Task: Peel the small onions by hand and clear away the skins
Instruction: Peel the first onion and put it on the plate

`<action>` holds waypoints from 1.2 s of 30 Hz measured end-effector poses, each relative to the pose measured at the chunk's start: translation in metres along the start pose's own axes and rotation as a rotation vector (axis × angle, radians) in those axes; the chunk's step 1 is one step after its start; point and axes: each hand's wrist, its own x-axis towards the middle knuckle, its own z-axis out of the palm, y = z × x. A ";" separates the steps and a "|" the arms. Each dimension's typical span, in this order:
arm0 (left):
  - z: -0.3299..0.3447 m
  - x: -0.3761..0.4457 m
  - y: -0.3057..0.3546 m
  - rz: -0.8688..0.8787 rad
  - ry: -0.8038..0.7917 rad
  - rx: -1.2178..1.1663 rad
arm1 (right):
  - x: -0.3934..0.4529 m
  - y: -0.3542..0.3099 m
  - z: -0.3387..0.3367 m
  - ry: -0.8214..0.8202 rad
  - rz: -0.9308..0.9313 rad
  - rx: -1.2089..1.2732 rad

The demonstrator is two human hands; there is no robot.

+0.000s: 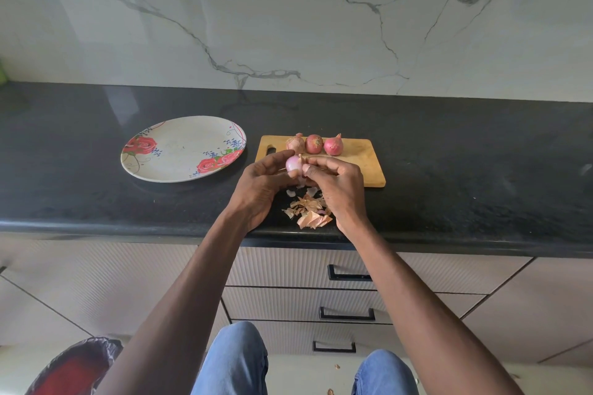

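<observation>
Open worktop [481, 154] lies right of the cutting board [362, 167]; the plate [179, 151] blocks the left, skins [309, 213] the front edge.

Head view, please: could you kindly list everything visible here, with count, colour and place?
unpeeled onions: three, reddish, in a row on the board's far edge
partly peeled onion: one, pale pink, between both hands
onion skins: a pile, tan, on the counter near its front edge
cutting board: one, wooden, right of the plate
plate: one, white with red roses, on the counter
counter: one, black
drawers: three black handles, beige, below the counter
lined bin: one, red, bottom left
left hand: grips the onion
right hand: pinches at the onion
</observation>
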 end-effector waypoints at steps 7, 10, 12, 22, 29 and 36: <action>-0.002 0.000 -0.001 -0.005 0.017 0.060 | 0.000 0.000 0.001 0.059 -0.010 -0.071; -0.002 0.000 -0.001 0.004 0.041 0.062 | 0.000 -0.003 0.001 0.049 0.005 -0.058; -0.001 0.000 -0.001 0.007 0.052 0.064 | 0.000 -0.004 0.001 0.028 0.021 -0.051; 0.000 -0.001 0.001 -0.013 0.055 0.090 | 0.001 -0.002 -0.001 0.024 0.002 -0.057; -0.002 0.000 -0.001 -0.005 0.043 0.108 | 0.001 -0.003 0.000 0.029 0.033 -0.045; -0.001 -0.001 -0.001 -0.022 0.047 0.112 | -0.002 -0.007 0.000 0.019 0.004 -0.050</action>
